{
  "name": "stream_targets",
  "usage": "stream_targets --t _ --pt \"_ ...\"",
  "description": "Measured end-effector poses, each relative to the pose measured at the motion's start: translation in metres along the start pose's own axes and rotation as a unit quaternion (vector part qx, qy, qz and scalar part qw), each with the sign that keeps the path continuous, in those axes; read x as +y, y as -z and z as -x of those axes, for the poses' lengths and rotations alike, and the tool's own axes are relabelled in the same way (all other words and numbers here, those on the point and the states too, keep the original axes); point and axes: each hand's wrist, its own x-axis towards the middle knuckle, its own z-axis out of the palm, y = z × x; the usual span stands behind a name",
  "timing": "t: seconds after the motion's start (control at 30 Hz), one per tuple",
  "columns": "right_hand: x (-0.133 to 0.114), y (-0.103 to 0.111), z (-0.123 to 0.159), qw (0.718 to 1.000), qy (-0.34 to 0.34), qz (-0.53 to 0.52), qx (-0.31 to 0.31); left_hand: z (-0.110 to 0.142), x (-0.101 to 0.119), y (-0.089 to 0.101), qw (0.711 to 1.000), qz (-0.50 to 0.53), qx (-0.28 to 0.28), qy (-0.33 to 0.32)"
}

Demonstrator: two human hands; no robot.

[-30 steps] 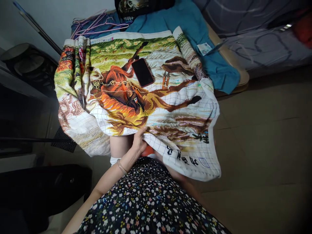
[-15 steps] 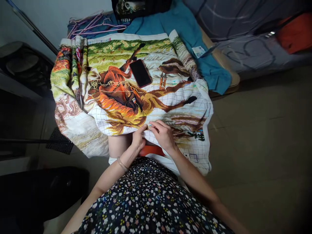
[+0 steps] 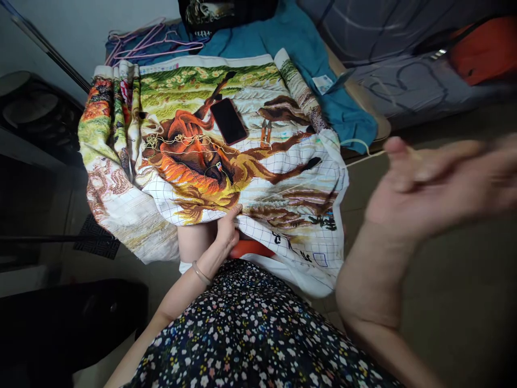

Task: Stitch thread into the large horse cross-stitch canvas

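A large cross-stitch cloth [image 3: 278, 191] with a partly stitched horse picture and a drawn grid lies over my lap and the surface ahead. My left hand [image 3: 228, 229] grips its near edge, thumb on top and fingers hidden beneath. Off to the right, my right hand [image 3: 424, 188] is raised beyond the cloth, blurred, pinching a pale thread [image 3: 367, 156] that runs back toward the cloth. Whether a needle is between the fingers cannot be made out. Loose yellowish threads [image 3: 181, 143] lie over the horse, near a small colourful piece [image 3: 219, 166].
A dark phone [image 3: 228, 121] and orange-handled thread snips [image 3: 266, 133] rest on the cloth. Its sides are rolled up, with a right roll [image 3: 301, 91]. Pink hangers [image 3: 157, 46] and a teal sheet [image 3: 258, 37] lie behind. A red bag [image 3: 484, 51] sits far right.
My right hand has swung from the cloth's near edge far out to the right, drawing the thread along. My left hand stays at the edge. The view has shifted slightly.
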Motion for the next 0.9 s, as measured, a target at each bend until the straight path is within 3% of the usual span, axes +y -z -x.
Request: stream_targets --t 0.3,0.9 --pt "-0.01 -0.013 0.009 0.998 -0.046 0.022 -0.043 0.004 0.006 -0.001 0.999 -0.017 -0.014 0.049" --pt "-0.016 -0.021 0.003 0.988 0.008 0.15 -0.027 0.005 0.007 -0.004 0.998 -0.026 -0.008 0.053"
